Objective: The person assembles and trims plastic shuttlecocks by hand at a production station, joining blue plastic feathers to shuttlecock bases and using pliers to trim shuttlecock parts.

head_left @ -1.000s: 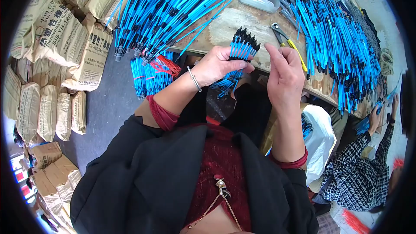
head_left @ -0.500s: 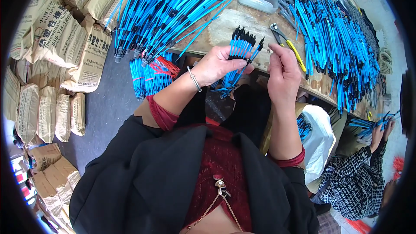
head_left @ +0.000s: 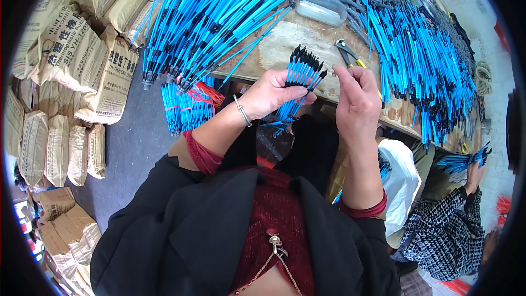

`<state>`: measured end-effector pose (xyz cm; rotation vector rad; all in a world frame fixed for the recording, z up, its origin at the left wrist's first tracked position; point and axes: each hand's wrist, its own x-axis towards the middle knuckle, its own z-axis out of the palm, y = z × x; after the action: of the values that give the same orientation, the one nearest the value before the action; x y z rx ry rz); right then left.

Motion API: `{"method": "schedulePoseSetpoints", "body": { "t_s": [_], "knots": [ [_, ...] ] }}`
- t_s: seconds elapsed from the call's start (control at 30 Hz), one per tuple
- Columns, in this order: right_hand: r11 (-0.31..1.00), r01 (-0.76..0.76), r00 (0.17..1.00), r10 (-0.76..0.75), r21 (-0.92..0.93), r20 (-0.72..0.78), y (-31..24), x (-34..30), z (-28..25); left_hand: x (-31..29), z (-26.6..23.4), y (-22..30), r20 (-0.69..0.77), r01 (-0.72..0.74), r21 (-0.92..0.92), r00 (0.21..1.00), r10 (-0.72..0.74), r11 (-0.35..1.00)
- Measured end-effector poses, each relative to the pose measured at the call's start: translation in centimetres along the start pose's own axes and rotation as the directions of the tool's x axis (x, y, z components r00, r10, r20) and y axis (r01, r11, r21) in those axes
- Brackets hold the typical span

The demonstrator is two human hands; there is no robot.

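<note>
Left hand [head_left: 271, 94] fisted around bundle of blue tubes [head_left: 296, 85], black tips fanning toward 1 o'clock, long axis 7–1. Right hand [head_left: 356, 104] at 3 o'clock of bundle, fingertips pinched near tips; contents unclear.

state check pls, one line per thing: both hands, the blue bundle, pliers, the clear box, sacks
left hand: closed around the bundle of blue black-tipped pieces
bundle: held upright, black tips fanned upward
right hand: raised beside the bundle, fingertips pinched near its tips
pliers: lying flat on the table, untouched
clear box: on the table, open or lidded cannot be told
sacks: stacked on the floor, closed
</note>
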<state>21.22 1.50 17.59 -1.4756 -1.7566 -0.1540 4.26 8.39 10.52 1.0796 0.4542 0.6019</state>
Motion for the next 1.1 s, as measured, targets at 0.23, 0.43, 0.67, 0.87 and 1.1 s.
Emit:
{"method": "schedulePoseSetpoints", "body": {
  "t_s": [0.23,0.43,0.67,0.87,1.1],
  "knots": [
    [0.999,0.027,1.000,-0.027,-0.040,-0.014,-0.1,-0.6,-0.2,-0.4,0.4,-0.3,-0.004,-0.011,0.018,1.000,0.011,1.000],
    [0.997,0.006,1.000,-0.007,0.073,0.014,0.1,-0.4,-0.3,-0.4,0.7,0.2,-0.010,0.039,0.036,0.999,-0.039,0.999],
    [0.989,0.132,0.991,-0.133,-0.073,-0.009,0.4,0.1,-1.0,0.1,1.0,0.2,0.044,-0.006,0.006,0.999,0.006,1.000],
    [0.980,0.189,0.982,-0.191,-0.067,-0.016,1.0,0.3,-1.5,0.4,1.3,0.0,0.048,0.001,-0.010,0.999,0.000,1.000],
    [0.991,0.105,0.994,-0.103,0.088,-0.028,1.6,0.0,-1.6,0.9,2.2,0.0,0.051,0.004,-0.040,0.999,-0.001,0.999]
  ]
}}
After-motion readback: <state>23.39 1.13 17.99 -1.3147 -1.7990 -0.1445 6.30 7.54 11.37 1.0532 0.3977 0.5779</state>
